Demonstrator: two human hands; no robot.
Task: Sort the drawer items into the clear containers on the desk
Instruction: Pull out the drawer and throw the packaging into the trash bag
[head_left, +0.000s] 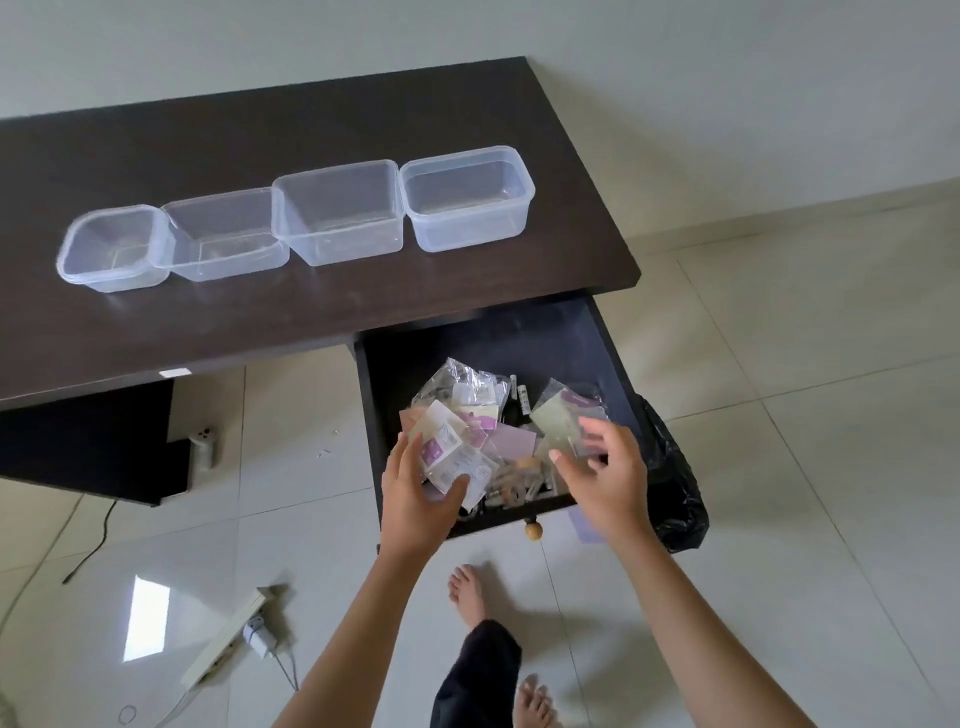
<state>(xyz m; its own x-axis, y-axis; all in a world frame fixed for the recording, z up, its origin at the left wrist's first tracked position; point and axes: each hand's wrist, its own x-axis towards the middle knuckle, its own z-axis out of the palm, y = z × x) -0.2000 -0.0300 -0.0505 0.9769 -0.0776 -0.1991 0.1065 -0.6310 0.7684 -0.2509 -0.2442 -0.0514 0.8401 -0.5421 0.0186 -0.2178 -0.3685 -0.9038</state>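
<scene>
Broadly, the dark bench (322, 306) fills the upper left, its long axis running from 9 o'clock toward 2 o'clock across the view. On it four clear containers (340, 213) stand in a row along that same axis, rims touching or nearly so, all open side up; the one at the 9 o'clock end (114, 248) sits turned a little against its neighbour. Below the bench's right end the drawer (608, 353) is pulled out toward 6 o'clock, its long sides running roughly 12 to 6, with a small round wooden knob (533, 530) on the front panel. A black plastic bag (680, 493) lies on the tiled floor just beside the drawer at 3 o'clock. Inside the drawer, toward the front, lies a loose heap of small packets (478, 426) in clear sleeves, with purple and cream cards pointing many ways. The left hand (421, 493) is at the 8 o'clock edge of the heap, thumb and fingers curled round a flat packet (457, 462) whose long axis tilts from 11 to 5 o'clock. The right hand (605, 467) hovers over the heap's 4 o'clock side, fingers spread and relaxed, holding nothing; it is blurred. On the floor at 7 o'clock lies a white power strip (228, 649) with a plug in it.
</scene>
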